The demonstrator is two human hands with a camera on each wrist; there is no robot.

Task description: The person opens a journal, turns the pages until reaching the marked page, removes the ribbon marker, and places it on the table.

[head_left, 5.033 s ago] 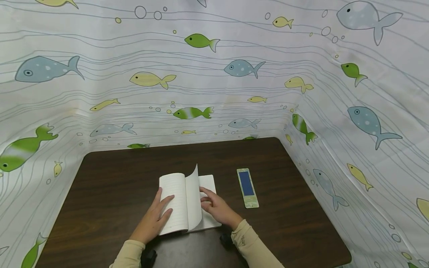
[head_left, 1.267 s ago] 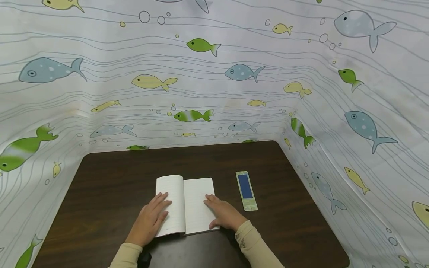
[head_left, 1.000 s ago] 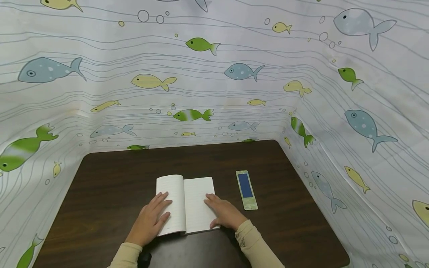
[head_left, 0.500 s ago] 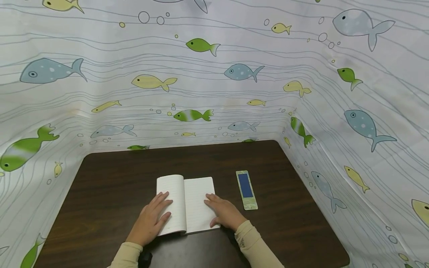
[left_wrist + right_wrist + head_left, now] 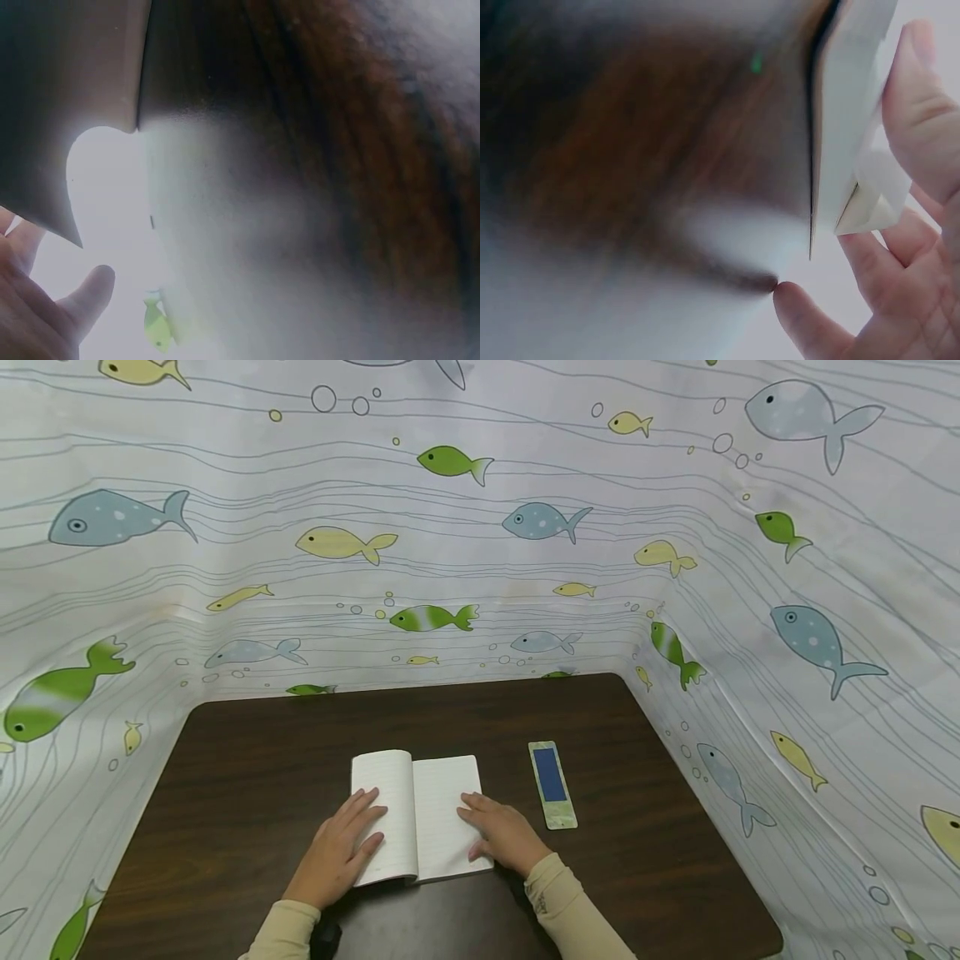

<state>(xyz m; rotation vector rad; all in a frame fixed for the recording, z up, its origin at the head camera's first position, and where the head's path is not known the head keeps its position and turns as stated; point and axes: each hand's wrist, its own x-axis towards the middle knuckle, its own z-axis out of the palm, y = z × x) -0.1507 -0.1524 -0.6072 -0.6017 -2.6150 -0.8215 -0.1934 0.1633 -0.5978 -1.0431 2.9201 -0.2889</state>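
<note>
An open notebook [image 5: 442,818] with lined pages lies on the table, its left side curving up toward the spine. My left hand [image 5: 337,852] rests on the left page with fingers spread. Across the right page's outer edge lies my right hand [image 5: 510,835], its fingertips on the paper and its thumb near the lower corner. In the left wrist view, the left hand [image 5: 37,300] shows beside the dark underside of the notebook [image 5: 75,67]. The right wrist view has the right hand [image 5: 907,300] at the notebook's edge [image 5: 847,112], with one fingertip touching the table.
A phone-shaped card [image 5: 552,785], pale green with a dark blue panel, lies to the right of the notebook on the dark wooden table [image 5: 247,777]. Fish-patterned white curtains [image 5: 465,552] enclose the table at the back and both sides.
Five seconds ago my right hand was at a raised leaf; now the pages lie down with both hands on them. Since half a second ago the right thumb has shifted slightly on the page.
</note>
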